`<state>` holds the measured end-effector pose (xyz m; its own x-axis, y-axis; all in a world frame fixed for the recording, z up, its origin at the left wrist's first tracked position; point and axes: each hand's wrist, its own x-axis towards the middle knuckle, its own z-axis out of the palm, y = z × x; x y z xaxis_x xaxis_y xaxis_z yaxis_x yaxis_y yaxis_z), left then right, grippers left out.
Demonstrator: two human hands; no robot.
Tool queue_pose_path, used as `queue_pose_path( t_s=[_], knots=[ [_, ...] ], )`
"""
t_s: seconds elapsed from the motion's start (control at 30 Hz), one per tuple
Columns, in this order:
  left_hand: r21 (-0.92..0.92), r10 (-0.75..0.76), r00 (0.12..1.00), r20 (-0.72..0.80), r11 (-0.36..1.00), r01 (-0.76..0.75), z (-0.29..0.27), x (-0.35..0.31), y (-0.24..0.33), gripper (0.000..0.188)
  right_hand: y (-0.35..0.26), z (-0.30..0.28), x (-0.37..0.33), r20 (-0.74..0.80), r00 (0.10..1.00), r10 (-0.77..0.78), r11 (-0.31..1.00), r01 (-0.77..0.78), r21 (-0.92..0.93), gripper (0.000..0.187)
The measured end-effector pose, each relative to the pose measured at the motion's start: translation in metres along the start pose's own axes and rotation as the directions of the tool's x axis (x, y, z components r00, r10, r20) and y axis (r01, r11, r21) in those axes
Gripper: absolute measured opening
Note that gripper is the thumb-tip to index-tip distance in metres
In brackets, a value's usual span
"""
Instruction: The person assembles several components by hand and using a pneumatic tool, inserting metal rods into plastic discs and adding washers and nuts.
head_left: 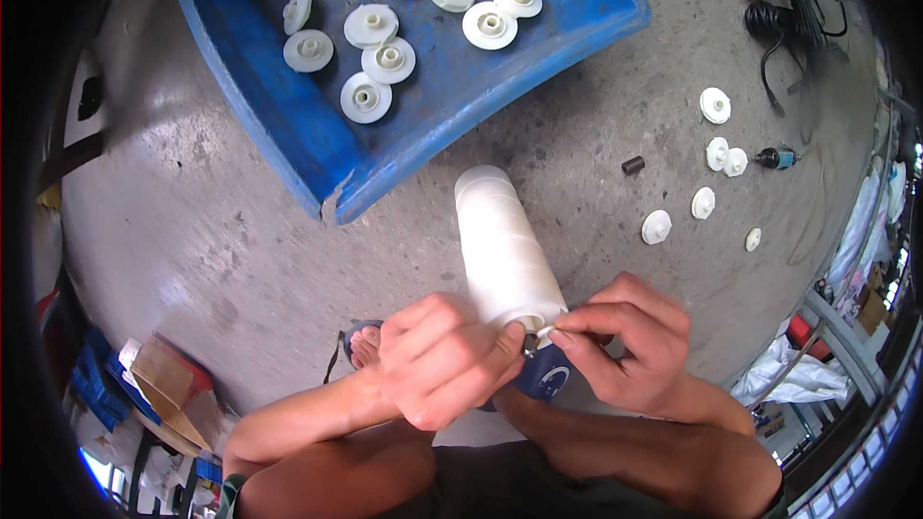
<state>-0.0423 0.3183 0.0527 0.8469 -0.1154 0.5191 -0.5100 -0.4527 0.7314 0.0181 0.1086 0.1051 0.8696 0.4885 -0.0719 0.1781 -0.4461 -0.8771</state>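
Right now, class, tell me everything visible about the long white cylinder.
The long white cylinder looks like glossy plastic, with faint bands around it. Its hollow end faces the camera; the far end points toward the blue tub. Beside its near rim are the left hand and right hand; contact is unclear.

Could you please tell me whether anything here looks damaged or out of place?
The large blue plastic tray looks damaged: its near corner has a ragged split in the rim. Several white round plastic discs also lie on the grey concrete floor, apart from those in the tray.
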Motion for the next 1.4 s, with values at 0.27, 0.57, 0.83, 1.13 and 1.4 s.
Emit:
queue_pose_path(
  t_s=[0.27,0.57,0.83,1.13,1.4],
  knots=[
    [-0.026,0.089,0.995,0.038,0.996,-0.088,0.005,-0.016,0.002,0.024,0.013,0.004,-0.016,0.024,0.998,-0.052,0.998,0.052,0.026,0.014],
    [-0.026,0.137,0.991,0.003,0.99,-0.137,0.012,-0.02,-0.001,0.04,0.021,0.003,-0.021,0.035,0.992,-0.12,0.993,0.119,0.014,0.015],
    [-0.064,0.121,0.993,-0.011,0.99,-0.122,0.013,-0.02,-0.001,0.019,0.027,0.005,-0.02,0.023,0.977,-0.213,0.977,0.213,0.007,0.02],
    [-0.074,0.11,0.994,-0.024,0.991,-0.111,0.018,-0.017,-0.003,0.018,0.034,0.004,-0.022,0.009,0.976,-0.216,0.976,0.215,0.032,0.016],
    [-0.071,0.097,0.995,-0.013,0.993,-0.097,0.016,-0.014,-0.004,0.017,0.034,0.004,-0.022,0.031,0.982,-0.185,0.98,0.182,0.086,0.021]
  ],
)
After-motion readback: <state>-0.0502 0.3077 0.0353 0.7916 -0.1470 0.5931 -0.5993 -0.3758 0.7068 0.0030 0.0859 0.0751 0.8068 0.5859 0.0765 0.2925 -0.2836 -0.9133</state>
